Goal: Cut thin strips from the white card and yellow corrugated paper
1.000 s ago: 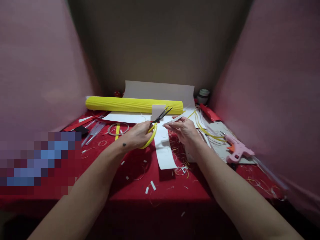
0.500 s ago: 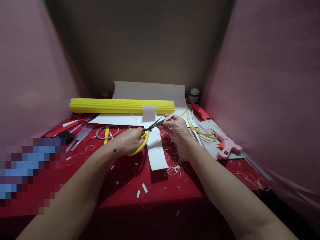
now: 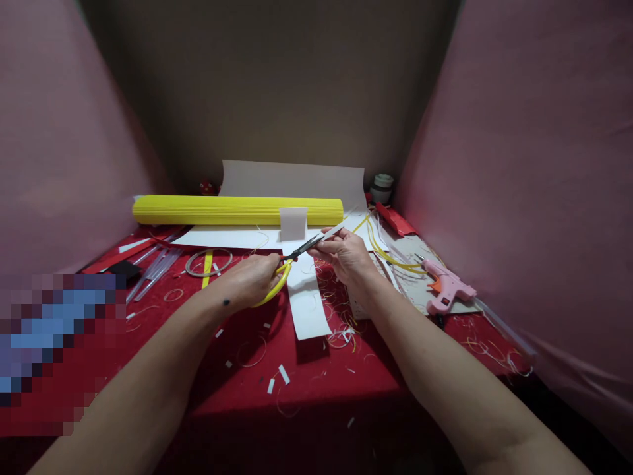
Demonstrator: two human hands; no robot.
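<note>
Yellow-handled scissors [image 3: 280, 287] are gripped in my left hand [image 3: 254, 277], their dark blades pointing up and right. My right hand [image 3: 349, 254] pinches a narrow white strip [image 3: 333, 232] between thumb and fingers, and the blade tips lie against its lower end. Under the scissors a long white paper piece [image 3: 307, 300] lies on the red cloth. A small folded white card [image 3: 293, 224] stands behind the blades, in front of a yellow corrugated roll [image 3: 237, 210].
A pink glue gun [image 3: 449, 287] rests at the right on a grey board [image 3: 462, 306]. Clear sticks [image 3: 157, 267] and a wire ring [image 3: 208, 262] lie at the left. Thread scraps and white snippets [image 3: 283, 375] litter the red cloth [image 3: 336, 382]. A lidded jar [image 3: 382, 189] stands at the back.
The scissor blades look closer together than before. Both hands keep their holds, and the whole view has shifted slightly.
</note>
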